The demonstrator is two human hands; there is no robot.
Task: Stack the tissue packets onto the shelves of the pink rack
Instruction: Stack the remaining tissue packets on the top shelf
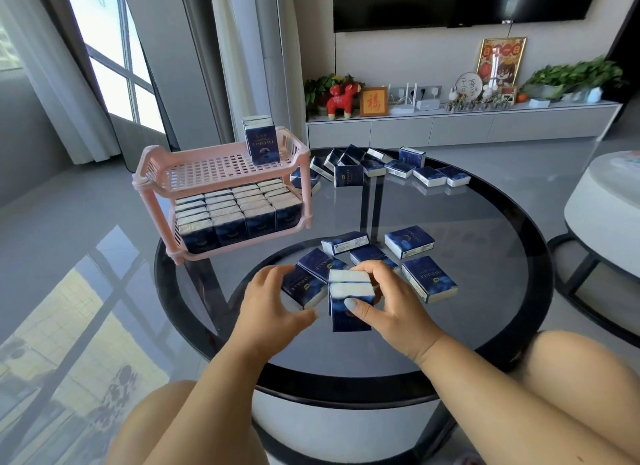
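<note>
The pink rack (pixel 162 173) stands on the left of the round glass table (pixel 485 326). Its lower shelf is packed with upright dark blue tissue packets (pixel 235 218). On the upper shelf a few upright packets (pixel 260 138) stand at the far right corner. My right hand (pixel 384 308) is shut on two upright packets (pixel 349 301) held together near the table's front. My left hand (pixel 273 305) has its fingers around another packet (pixel 303 288) lying beside them. Several loose packets (pixel 427 277) lie just beyond my hands, and another group of packets (pixel 377 166) lies at the far edge.
A white round side table (pixel 602 208) stands at the right. My knees (pixel 571 371) are at the table's near rim. A TV cabinet with ornaments and plants (pixel 450 121) runs along the back wall. Curtains and a window are on the left.
</note>
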